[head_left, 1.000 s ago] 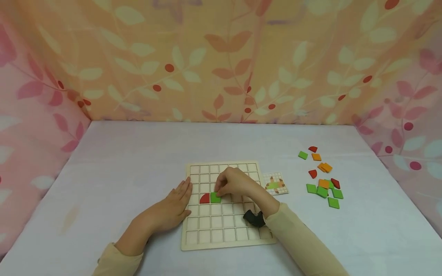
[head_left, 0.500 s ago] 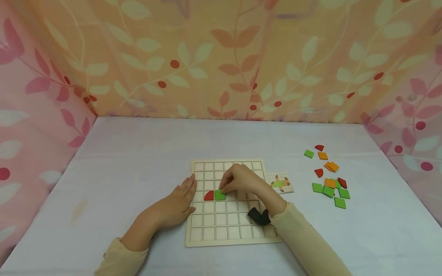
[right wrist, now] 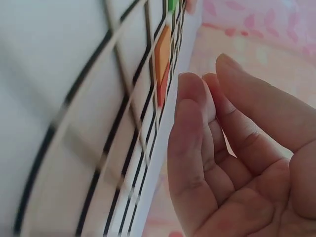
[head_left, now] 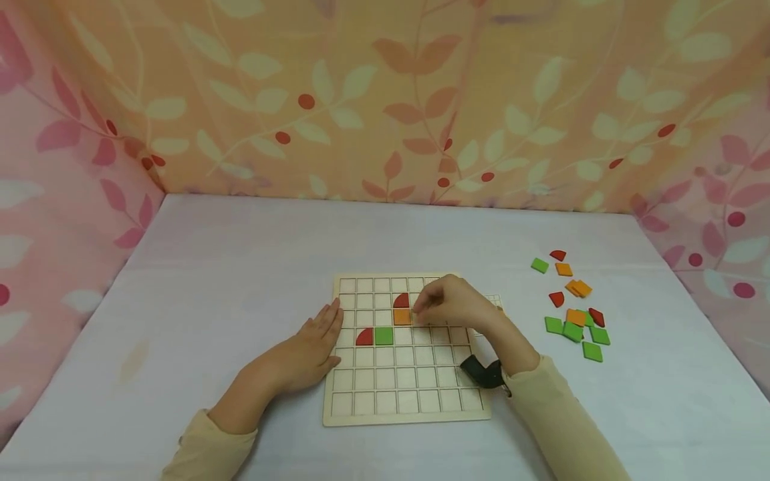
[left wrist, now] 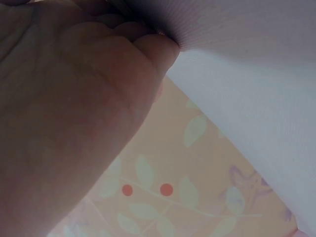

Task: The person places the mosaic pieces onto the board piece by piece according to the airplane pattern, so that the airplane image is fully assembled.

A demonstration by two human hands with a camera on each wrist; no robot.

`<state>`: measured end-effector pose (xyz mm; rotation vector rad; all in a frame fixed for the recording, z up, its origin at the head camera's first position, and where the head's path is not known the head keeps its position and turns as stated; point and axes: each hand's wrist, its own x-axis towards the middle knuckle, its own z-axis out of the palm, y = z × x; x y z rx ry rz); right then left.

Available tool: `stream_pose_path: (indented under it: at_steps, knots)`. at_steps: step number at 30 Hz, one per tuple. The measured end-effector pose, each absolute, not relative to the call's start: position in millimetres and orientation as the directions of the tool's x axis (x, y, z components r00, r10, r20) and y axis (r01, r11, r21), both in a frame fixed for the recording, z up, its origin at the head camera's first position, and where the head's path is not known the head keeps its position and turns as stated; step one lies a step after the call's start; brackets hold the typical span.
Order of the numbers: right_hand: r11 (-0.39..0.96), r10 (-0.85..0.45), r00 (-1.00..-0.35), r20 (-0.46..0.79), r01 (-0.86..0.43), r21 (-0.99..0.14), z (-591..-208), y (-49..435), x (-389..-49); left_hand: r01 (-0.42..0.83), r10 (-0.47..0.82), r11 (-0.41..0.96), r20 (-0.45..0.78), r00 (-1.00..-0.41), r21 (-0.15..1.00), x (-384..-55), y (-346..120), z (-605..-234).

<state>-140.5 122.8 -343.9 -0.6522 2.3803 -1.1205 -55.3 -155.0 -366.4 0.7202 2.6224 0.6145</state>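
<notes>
My left hand (head_left: 309, 351) lies with straight fingers along the left edge of the wooden grid board (head_left: 363, 422); in the left wrist view its palm edge (left wrist: 94, 98) meets the white cloth. Over the board's right half, my right hand (head_left: 454, 304) hovers with loosely bent fingers. The right wrist view shows a gap between the thumb and the fingers (right wrist: 187, 148), with nothing in it. A red quarter-circle tile (head_left: 364, 337) sits left of a green square tile (head_left: 383, 336). Up and to the right, an orange square tile (head_left: 402, 316) lies below another red quarter-circle tile (head_left: 401, 300).
Loose red, green and orange tiles (head_left: 592, 352) are scattered on the white cloth right of the board. A pattern card (head_left: 494, 300) lies beside the board, mostly behind the right hand. A black wrist strap piece (head_left: 481, 373) is at my right wrist. Patterned fabric (head_left: 385, 100) surrounds the table.
My right hand has left the green tile and moved right, uncovering the orange tile and the red one above it. The left hand stays at the board's edge.
</notes>
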Motion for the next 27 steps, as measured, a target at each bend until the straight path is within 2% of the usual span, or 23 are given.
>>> stream_pose_path:
  at_steps: [10, 27]
  knots:
    - [0.591, -0.385, -0.897, -0.216, -0.060, -0.804, -339.4, 189.0, -139.1, 0.383, 0.539, 0.786, -0.236, -0.809, 0.485, -55.7, -152.4, -364.6]
    - [0.685, -0.206, -0.952, -0.224, 0.023, -0.728, -332.8, 266.9, -125.9, 0.390, 0.544, 0.778, -0.218, -0.810, 0.492, -55.7, -153.6, -365.6]
